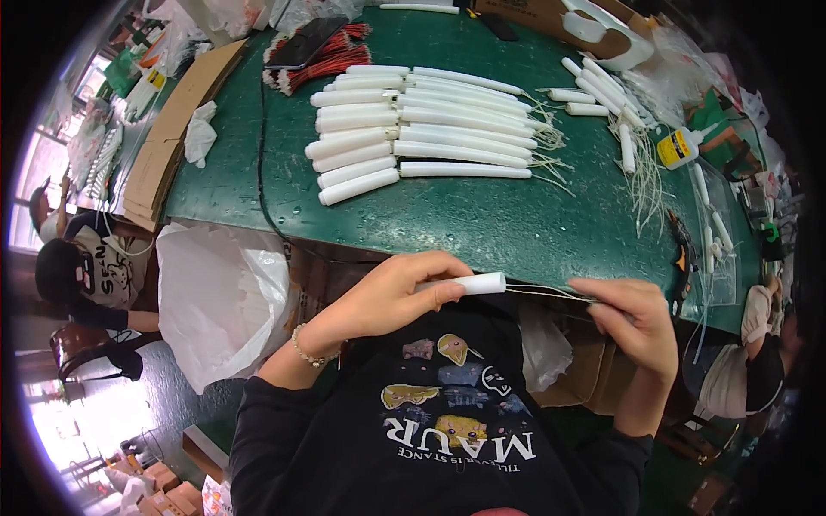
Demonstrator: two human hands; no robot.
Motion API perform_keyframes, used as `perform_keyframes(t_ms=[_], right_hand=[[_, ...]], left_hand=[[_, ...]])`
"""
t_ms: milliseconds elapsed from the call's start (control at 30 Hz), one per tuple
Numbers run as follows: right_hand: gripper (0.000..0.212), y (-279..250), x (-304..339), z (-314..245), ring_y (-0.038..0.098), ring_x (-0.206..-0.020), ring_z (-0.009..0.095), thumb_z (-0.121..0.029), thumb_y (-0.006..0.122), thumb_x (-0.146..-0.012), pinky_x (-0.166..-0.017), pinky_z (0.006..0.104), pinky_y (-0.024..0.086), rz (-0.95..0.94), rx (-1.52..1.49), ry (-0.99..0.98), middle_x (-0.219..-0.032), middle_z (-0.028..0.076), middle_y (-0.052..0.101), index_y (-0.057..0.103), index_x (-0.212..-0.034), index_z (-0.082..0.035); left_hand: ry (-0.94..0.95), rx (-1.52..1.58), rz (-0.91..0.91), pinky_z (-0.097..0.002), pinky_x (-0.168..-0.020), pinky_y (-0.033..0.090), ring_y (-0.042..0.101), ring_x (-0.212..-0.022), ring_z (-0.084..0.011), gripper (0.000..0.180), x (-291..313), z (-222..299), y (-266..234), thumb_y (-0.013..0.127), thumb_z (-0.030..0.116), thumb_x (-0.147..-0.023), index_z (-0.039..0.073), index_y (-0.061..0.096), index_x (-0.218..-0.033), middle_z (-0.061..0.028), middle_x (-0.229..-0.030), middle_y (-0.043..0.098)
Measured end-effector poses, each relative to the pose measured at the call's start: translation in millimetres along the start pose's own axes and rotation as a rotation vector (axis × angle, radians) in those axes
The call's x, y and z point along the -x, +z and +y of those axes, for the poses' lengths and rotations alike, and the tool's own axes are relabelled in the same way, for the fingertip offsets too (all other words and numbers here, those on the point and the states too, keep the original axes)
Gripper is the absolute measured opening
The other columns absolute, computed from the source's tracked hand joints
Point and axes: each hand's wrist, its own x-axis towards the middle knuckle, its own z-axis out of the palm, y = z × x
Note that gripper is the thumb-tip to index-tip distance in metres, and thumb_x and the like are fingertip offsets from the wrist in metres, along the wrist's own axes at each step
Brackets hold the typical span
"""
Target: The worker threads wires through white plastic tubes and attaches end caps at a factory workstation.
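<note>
My left hand (413,297) is closed round a white plastic tube (487,283), held level in front of my chest at the table's near edge. Two thin pale wires (540,291) run out of the tube's right end. My right hand (632,318) pinches the far ends of these wires between thumb and fingers, drawn out to the right. Beyond my hands, several white tubes (357,163) lie in a stacked row on the green table (379,219), with thin wires trailing from their right ends.
Bundles of red wires (344,64) lie at the back under a phone (307,43). At right are loose white tubes (602,90), a glue bottle (678,148) and pliers (681,254). A white bag (224,301) hangs at left. Other people (90,267) sit on both sides.
</note>
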Motion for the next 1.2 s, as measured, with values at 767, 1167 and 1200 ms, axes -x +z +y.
perform_keyframes(t_ms=[767, 1167, 1200], right_hand=[[0.013, 15, -14, 12, 0.062, -0.065, 0.026, -0.004, 0.067, -0.076, -0.056, 0.0327, 0.046, 0.094, 0.241, -0.15, -0.075, 0.01, 0.064, 0.064, -0.089, -0.004], [0.015, 16, -16, 12, 0.058, -0.059, 0.023, 0.001, 0.069, -0.072, -0.052, 0.0315, 0.043, 0.133, 0.305, -0.246, -0.069, 0.009, 0.062, 0.067, -0.086, -0.004], [0.016, 16, -16, 11, 0.057, -0.057, 0.023, 0.001, 0.07, -0.072, -0.051, 0.0319, 0.042, 0.126, 0.323, -0.255, -0.068, 0.009, 0.061, 0.067, -0.087, -0.004]], left_hand=[[0.226, -0.309, 0.006, -0.0291, -0.066, 0.046, 0.058, -0.07, -0.0206, 0.022, -26, 16, 20, 0.058, 0.017, -0.09, 0.0, 0.058, -0.104, -0.0083, -0.087, 0.059], [0.339, -0.467, 0.014, -0.0309, -0.068, 0.047, 0.061, -0.073, -0.0228, 0.022, -31, 23, 19, 0.063, 0.016, -0.086, 0.002, 0.058, -0.102, -0.0093, -0.085, 0.062], [0.338, -0.465, 0.01, -0.0309, -0.068, 0.047, 0.061, -0.073, -0.0228, 0.022, -31, 24, 18, 0.063, 0.016, -0.086, 0.002, 0.058, -0.102, -0.0093, -0.085, 0.062]])
